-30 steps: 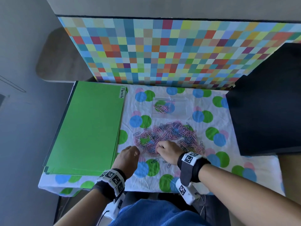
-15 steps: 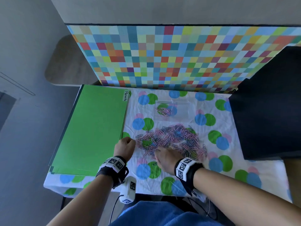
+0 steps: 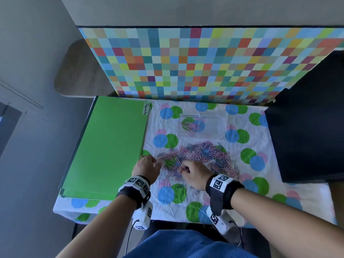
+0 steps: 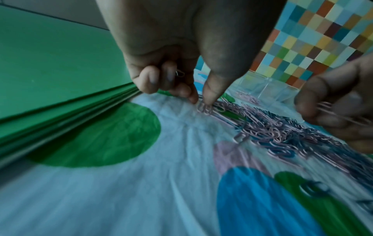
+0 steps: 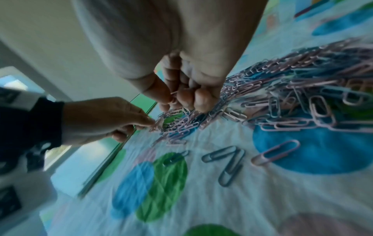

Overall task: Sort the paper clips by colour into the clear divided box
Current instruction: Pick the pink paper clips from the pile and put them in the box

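We have the pile of pink and blue clips spread across the middle of the head frame, and the box lies above it, toward the top of the frame, well apart from both hands. Its left compartment holds a small bunch of pink clips; the right compartment looks bare, though the clear walls make that hard to judge.

Our left hand sits at the pile's left edge, just beside the green folders. In the left wrist view its thumb and forefinger come down narrow onto one pink clip at the fringe; the clip's long axis runs away from the fingertips into the pile. The other fingers curl over at least one clip tucked in the palm.

Our right hand is at the pile's lower edge, nearer the centre of the frame. Its fingers are bunched tight around several pink clips.

We judge that the coming move turns on the box lying straight up-frame beyond the pile: either hand must carry its clips over the heap to the left compartment. The right hand seems nearer that line.

A few loose clips lie below the pile on the cloth.
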The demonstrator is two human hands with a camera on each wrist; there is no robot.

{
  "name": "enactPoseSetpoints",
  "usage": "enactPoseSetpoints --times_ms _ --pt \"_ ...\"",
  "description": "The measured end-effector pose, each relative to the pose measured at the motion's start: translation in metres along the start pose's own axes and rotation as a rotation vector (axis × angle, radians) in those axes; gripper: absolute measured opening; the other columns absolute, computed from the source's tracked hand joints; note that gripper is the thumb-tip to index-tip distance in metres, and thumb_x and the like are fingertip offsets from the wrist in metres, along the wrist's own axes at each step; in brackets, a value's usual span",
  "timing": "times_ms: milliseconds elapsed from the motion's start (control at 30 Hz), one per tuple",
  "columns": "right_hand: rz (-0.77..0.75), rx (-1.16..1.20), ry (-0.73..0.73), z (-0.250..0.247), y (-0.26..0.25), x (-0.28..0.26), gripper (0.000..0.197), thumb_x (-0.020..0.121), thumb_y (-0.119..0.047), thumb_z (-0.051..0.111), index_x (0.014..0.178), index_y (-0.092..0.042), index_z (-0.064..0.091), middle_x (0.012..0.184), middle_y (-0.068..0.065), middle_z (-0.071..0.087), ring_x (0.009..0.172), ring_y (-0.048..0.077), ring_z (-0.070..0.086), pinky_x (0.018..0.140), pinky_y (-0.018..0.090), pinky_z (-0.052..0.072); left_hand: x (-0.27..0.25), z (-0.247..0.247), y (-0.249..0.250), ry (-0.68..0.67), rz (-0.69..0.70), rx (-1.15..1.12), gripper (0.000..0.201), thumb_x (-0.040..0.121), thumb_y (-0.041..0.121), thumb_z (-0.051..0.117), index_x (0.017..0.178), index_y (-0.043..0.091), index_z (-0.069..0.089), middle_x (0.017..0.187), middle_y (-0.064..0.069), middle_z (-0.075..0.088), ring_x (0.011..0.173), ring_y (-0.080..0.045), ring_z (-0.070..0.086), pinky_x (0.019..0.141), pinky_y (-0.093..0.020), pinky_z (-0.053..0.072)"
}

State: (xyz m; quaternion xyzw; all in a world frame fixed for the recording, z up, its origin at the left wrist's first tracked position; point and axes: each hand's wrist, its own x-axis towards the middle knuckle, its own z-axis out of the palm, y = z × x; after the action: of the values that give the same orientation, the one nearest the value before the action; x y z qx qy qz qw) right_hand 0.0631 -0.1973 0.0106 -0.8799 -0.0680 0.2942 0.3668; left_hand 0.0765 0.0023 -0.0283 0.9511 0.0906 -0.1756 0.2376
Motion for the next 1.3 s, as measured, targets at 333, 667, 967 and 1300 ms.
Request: enactPoseSetpoints --times_ms 333,667,967,1300 --pt "0.282 0.615 -0.11 -0.003 0.006 0.004 0.029 0.084 -0.004 0.034 0.058 -0.009 0.046 0.051 0.007 0.041 0.041 0.016 0.032 0.041 0.021 0.023 -0.003 -0.004 0.004 0.013 0.036 0.055 0.015 0.095 0.016 0.041 0.097 0.012 0.056 0.095 -0.002 0.056 0.08 -0.014 0.056 0.071 -0.025 0.048" --pt "-0.03 -0.187 -0.097 0.008 -0.003 -0.006 0.006 0.087 -0.017 0.057 0.086 -0.015 0.063 0.07 -0.009 0.058 0.058 0.005 0.052 0.05 0.014 0.041 -0.015 -0.016 -0.004 0.029 0.011 -0.206 0.027 0.09 0.009 0.053 0.114 0.015 0.061 0.097 -0.004 0.068 0.067 -0.013 0.056 0.063 -0.016 0.042" --pt "-0.139 -0.477 -0.066 0.018 0.002 -0.011 0.016 0.092 -0.02 0.052 0.079 -0.014 0.058 0.088 0.001 0.058 0.073 0.019 0.058 0.066 0.034 0.054 -0.018 -0.015 -0.001 -0.228 -0.312 -0.922 0.028 0.09 0.006 0.04 0.063 0.009 0.048 0.059 -0.005 0.04 0.048 -0.016 0.034 0.045 -0.023 0.03" --pt "-0.158 -0.496 -0.017 0.019 0.005 -0.01 0.011 0.092 -0.018 0.055 0.087 -0.009 0.06 0.091 0.002 0.057 0.073 0.018 0.058 0.067 0.032 0.054 -0.037 0.01 0.011 -0.132 0.199 0.006 0.011 0.088 0.026 0.061 0.096 0.019 0.063 0.091 0.006 0.06 0.08 -0.009 0.056 0.072 -0.018 0.046"
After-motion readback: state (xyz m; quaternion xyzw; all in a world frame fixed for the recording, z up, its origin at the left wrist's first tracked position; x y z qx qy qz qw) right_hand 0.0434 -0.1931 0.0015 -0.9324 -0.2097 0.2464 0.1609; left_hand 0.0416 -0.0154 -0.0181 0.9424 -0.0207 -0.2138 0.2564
